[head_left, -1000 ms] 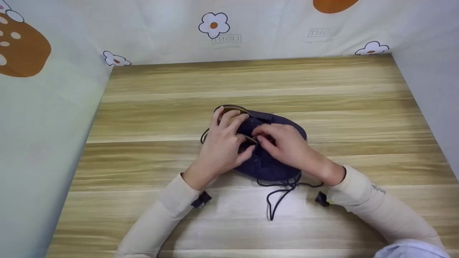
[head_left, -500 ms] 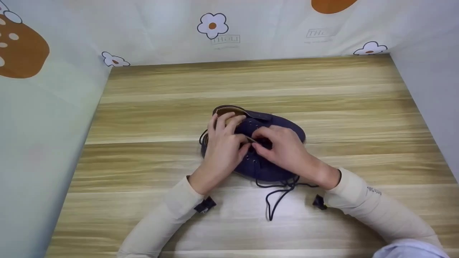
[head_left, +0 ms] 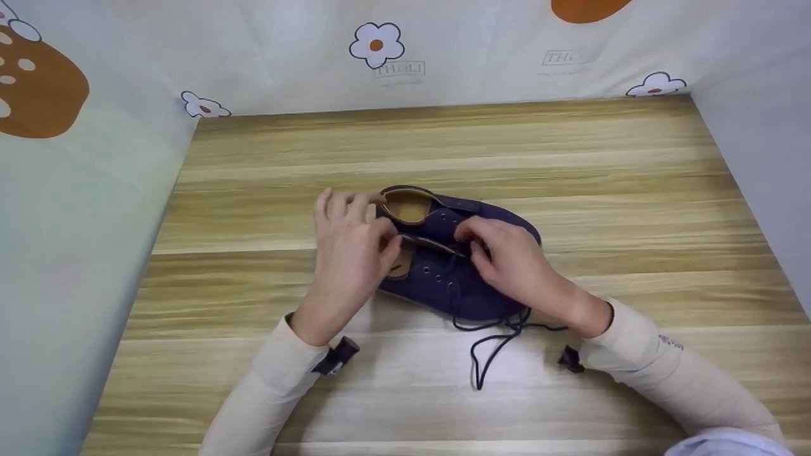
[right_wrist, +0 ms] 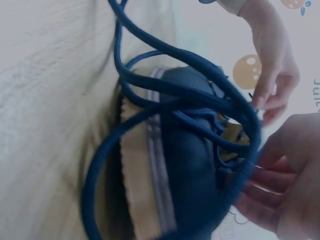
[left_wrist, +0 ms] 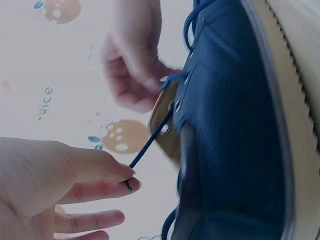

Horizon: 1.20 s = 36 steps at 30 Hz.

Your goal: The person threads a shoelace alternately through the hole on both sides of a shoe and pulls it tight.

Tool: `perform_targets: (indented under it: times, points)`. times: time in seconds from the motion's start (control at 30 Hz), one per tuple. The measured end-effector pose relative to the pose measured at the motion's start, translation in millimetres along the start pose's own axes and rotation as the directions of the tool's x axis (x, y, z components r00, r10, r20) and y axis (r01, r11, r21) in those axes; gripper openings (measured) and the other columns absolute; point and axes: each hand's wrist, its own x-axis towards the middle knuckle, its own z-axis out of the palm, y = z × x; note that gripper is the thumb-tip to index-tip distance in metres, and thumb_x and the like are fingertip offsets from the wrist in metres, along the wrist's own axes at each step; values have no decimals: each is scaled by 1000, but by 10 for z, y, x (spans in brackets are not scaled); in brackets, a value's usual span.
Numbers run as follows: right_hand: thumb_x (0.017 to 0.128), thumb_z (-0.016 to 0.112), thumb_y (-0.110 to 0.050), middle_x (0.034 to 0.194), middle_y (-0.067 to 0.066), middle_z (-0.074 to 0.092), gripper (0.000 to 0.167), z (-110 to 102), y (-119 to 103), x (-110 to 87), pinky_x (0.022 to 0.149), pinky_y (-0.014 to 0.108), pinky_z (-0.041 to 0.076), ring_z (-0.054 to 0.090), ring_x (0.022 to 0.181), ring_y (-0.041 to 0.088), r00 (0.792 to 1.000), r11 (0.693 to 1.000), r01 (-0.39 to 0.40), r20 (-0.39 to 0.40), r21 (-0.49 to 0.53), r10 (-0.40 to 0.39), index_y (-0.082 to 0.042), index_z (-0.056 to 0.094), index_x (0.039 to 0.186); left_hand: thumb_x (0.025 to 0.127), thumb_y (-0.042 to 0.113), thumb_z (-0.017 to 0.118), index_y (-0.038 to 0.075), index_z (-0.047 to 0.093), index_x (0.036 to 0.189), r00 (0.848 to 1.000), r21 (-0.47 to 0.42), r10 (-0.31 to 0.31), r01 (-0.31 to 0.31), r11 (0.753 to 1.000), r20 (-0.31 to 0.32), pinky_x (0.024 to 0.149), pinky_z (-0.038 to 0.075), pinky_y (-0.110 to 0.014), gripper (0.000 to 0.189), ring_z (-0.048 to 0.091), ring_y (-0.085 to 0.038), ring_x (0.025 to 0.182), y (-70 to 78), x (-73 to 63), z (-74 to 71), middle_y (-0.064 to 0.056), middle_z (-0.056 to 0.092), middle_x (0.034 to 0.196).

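Note:
A pair of navy lace-up shoes lies side by side on the table. Thumb and forefinger of my left hand point(head_left: 348, 247) pinch the tip of a dark shoelace point(left_wrist: 150, 141), which runs taut to an eyelet of the near shoe point(head_left: 469, 291). With curled fingers my right hand point(head_left: 507, 253) holds that shoe's raised, tan-lined eyelet flap point(left_wrist: 164, 131); the exact fingertip contact is partly hidden. Just behind stands the far shoe point(head_left: 500, 215), its tan insole showing. A short length of lace also lies by my right fingertips in the left wrist view.
A loose loop of lace point(head_left: 478, 373) trails from the near shoe toward the front of the wood-grain table point(head_left: 443, 152). In the right wrist view, loose lace strands point(right_wrist: 165, 92) cross before the shoe. Pale printed curtains point(head_left: 285, 63) enclose the back and sides.
My left hand has moved left from over the shoes, drawing the lace end out and uncovering both shoe openings. My right hand stays at the flap, shifting slightly.

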Motion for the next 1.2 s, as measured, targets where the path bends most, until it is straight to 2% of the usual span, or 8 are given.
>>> perform_targets:
  times: [0.3,0.47,0.53,0.7,0.77,0.87,1.1,1.2]
  points:
    - [87,65,1,91,1,73,23,-83,35,-31,74,29,56,68,82,11,988,997,-70,142,43,63,-11,69,106,82,19,70,11,69,73,989,-29,-103,101,994,-106,93,43,-45,12,58,-29,91,-78,12,-134,-4,69,90]
    - [87,66,2,89,1,72,25,-99,35,-24,69,27,56,67,77,10,984,991,-102,157,88,88,-10,68,108,87,12,62,6,63,82,960,-308,-239,186,933,-144,75,50,-34,8,61,-21,77,-131,52,-217,-7,70,83]
    - [86,67,2,88,1,72,25,-102,33,-23,69,27,56,67,77,11,982,990,-109,163,89,94,-9,69,108,91,7,57,3,57,86,952,-549,-285,180,816,-113,71,54,-32,7,64,-18,72,-147,72,-258,-9,72,87]
    - [84,69,0,87,3,73,20,-92,48,-25,69,27,55,67,75,11,978,991,-114,181,68,100,-7,72,103,102,6,37,6,42,92,962,-950,-271,109,293,27,58,58,-38,11,68,-19,57,-163,105,-337,-12,75,84]
    - [85,71,-4,86,3,73,15,-85,56,-26,69,27,55,67,74,10,978,992,-111,185,63,98,-7,73,100,103,9,33,8,41,93,966,-969,-258,92,229,30,51,56,-35,13,65,-17,51,-165,107,-349,-7,71,72]
    - [87,72,-10,85,2,74,9,-80,64,-30,69,27,54,67,73,9,982,993,-101,169,64,89,-8,75,96,102,7,39,7,45,93,971,-947,-238,91,309,16,44,47,-27,11,53,-11,45,-165,102,-344,1,57,58]
    - [92,69,-16,89,-1,74,8,-69,59,-27,67,25,52,63,73,7,994,992,-77,80,97,69,-14,76,95,94,24,65,9,63,95,974,-463,-25,130,877,226,52,41,-24,15,48,-8,56,-135,59,-191,2,63,68]
    - [92,69,-16,88,-1,73,8,-57,47,-28,66,25,52,62,72,6,995,993,-66,76,101,58,-14,75,98,92,36,67,15,71,95,946,-203,38,30,979,321,54,47,-30,22,58,-13,60,-91,37,-65,1,71,76]
